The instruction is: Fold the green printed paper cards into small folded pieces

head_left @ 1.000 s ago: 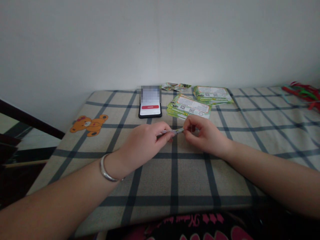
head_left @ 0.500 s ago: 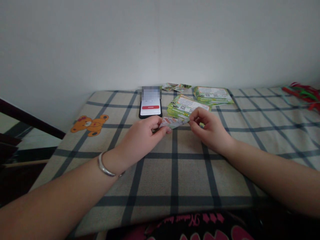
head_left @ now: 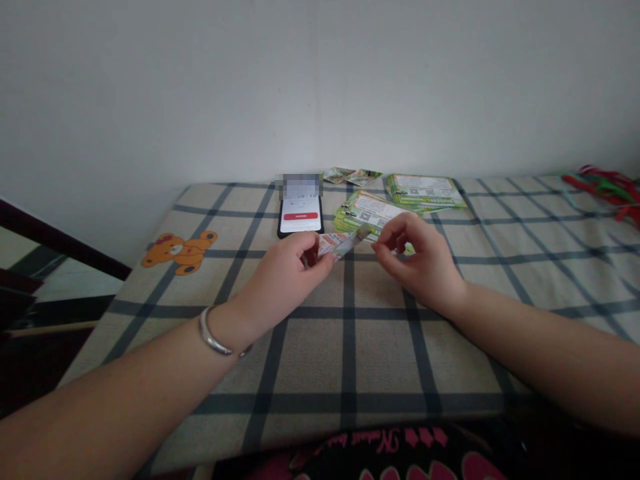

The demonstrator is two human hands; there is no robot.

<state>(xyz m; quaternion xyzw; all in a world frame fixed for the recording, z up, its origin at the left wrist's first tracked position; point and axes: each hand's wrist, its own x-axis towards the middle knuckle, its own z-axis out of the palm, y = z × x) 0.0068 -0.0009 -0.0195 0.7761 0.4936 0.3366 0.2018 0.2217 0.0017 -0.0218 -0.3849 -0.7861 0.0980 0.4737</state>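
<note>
A small folded paper (head_left: 336,244), printed in white, orange and green, is pinched between the thumb and fingers of my left hand (head_left: 295,268). Its right end sticks up at a slant, free of the left hand. My right hand (head_left: 417,257) is beside that end, thumb and forefinger curled together with nothing visible between them. Behind the hands lies a fanned stack of green-and-white printed cards (head_left: 357,208), partly hidden by the right hand. Two folded paper pieces (head_left: 364,177) rest near the wall.
A phone (head_left: 300,223) with a lit screen lies left of the cards. Another card stack (head_left: 425,190) is farther back on the right. Red and green items (head_left: 610,190) sit at the far right. A flat bear picture (head_left: 180,252) is at the left on the checked tablecloth (head_left: 320,353).
The folded paper has tilted up, showing its printed face. My right fingers have come off its right end, which is now bent upward. My left hand has kept hold and shifted slightly left.
</note>
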